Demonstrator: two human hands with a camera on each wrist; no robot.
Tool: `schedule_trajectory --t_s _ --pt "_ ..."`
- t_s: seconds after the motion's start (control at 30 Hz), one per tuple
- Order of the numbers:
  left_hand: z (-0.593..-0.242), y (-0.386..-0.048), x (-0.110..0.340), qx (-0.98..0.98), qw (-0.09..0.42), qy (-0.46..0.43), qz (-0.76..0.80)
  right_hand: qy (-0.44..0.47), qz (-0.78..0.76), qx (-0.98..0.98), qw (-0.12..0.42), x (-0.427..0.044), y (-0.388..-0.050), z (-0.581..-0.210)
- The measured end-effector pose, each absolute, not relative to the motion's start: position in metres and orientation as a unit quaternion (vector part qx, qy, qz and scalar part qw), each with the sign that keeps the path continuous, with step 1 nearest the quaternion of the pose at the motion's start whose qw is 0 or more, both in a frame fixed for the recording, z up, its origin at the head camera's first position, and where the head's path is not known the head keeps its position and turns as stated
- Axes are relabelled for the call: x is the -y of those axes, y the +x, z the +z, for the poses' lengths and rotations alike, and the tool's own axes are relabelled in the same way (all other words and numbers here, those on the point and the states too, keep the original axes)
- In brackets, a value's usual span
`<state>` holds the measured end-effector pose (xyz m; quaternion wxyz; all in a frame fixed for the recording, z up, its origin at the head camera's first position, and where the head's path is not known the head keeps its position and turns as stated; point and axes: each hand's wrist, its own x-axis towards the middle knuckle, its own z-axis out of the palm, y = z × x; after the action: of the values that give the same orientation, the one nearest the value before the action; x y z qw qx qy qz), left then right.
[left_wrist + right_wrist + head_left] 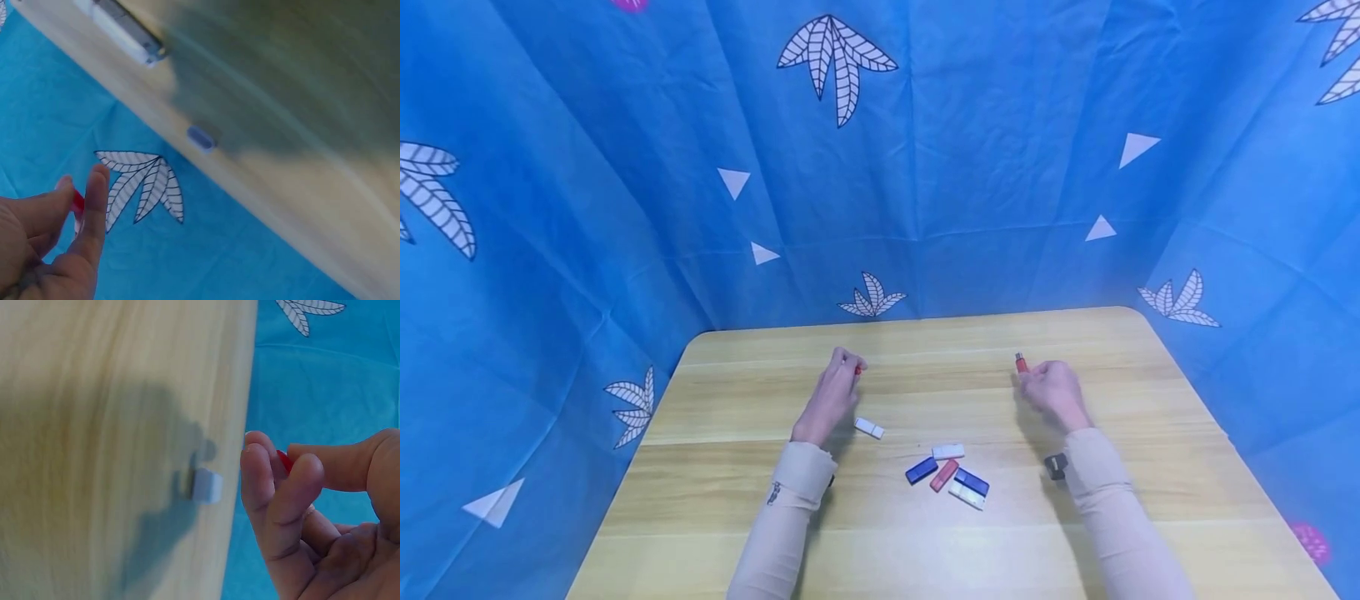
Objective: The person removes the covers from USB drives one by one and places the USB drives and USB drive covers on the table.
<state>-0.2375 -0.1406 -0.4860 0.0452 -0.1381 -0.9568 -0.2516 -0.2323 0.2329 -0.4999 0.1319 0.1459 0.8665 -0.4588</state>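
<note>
In front of you hung the blue curtain [985, 167], and the wooden table [685, 500] reached up to it. Your left hand [835, 392] and your right hand [1054, 390] were over its far half, well apart, at nearly equal depth. Between them, but nearer to your body, lay two blue sticks [922, 470], two white sticks [948, 451] and a flat red stick [944, 475]. A lone white stick [869, 428] lay just beside your left hand, on the side toward your right.

Your right thumb and fingers pinched the held red stick [1022, 365] at its near end. Its long axis ran forward, so the metal plug [1019, 356] pointed to the curtain. Your left fingers pinched a small red piece [858, 369], mostly covered, so I could not tell surely its kind. It was to the left of the plug; the plug faced past it, and this angle, I judged, mattered most.
</note>
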Motion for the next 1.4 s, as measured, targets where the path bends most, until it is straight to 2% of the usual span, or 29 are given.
schedule_trajectory --t_s 0.17,1.13,1.4 --pt "-0.497 -0.247 0.143 0.954 0.043 -0.141 -0.259 0.159 -0.453 -0.863 0.158 -0.23 -0.234 -0.506" --pt "-0.523 -0.27 0.148 0.973 -0.058 -0.098 -0.201 0.129 -0.396 -0.893 0.168 -0.229 -0.242 -0.521" --pt "-0.524 -0.275 0.149 0.979 -0.036 -0.118 -0.164 0.146 -0.355 -0.907 0.172 -0.227 -0.239 -0.514"
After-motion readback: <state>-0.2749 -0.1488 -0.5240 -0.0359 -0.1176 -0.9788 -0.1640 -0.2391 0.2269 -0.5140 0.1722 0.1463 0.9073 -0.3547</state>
